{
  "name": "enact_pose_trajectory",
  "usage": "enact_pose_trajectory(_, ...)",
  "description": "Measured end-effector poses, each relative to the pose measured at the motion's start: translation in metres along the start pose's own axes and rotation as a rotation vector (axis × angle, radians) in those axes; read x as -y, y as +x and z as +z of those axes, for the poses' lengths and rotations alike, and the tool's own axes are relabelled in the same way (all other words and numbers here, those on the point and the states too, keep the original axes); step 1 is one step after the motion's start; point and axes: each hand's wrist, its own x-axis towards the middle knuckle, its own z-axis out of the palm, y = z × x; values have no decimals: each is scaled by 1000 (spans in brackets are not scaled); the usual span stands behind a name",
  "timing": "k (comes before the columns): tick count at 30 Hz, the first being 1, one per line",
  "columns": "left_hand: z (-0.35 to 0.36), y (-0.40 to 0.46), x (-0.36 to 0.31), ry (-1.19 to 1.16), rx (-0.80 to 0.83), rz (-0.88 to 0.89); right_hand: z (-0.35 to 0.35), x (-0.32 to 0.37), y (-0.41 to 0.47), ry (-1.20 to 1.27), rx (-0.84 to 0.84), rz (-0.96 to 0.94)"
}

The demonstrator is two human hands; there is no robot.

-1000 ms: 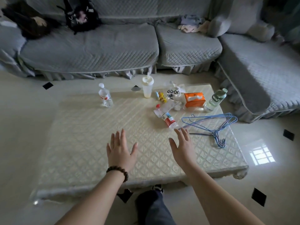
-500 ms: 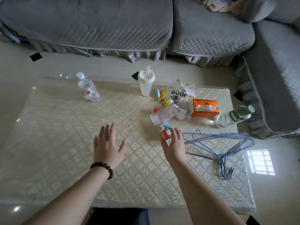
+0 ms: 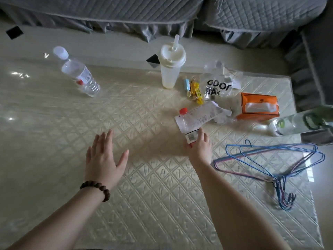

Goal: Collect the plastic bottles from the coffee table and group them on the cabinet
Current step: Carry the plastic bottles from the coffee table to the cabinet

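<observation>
A red-capped plastic bottle lies on the coffee table, partly under a paper receipt. My right hand grips its lower end, fingers curled over the label. My left hand hovers above the table's middle with fingers spread, holding nothing. A clear water bottle with a white cap stands at the far left of the table. A green-labelled bottle lies at the right edge. The cabinet is out of view.
A lidded cup with a straw stands at the table's far edge. Candies, a plastic bag and an orange tissue box lie nearby. Wire hangers lie on the right. A grey sofa runs behind.
The view has come closer to the table. My right hand has closed round the red-capped bottle's lower end. My left hand stays spread above the table.
</observation>
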Motion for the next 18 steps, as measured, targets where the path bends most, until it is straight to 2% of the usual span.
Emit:
enact_pose_trajectory(4,-1,3,21,7,9,-14,9,7,-5,2,-55,20)
enact_pose_trajectory(8,-16,11,30,-36,-19,-30,0,33,-21,78,-93,-69)
enact_pose_trajectory(12,-40,32,36,-105,-77,-38,-15,79,-43,143,-132,-172)
enact_pose_trajectory(18,-83,81,50,-292,-216,-142,-23,161,-69,230,-141,-258)
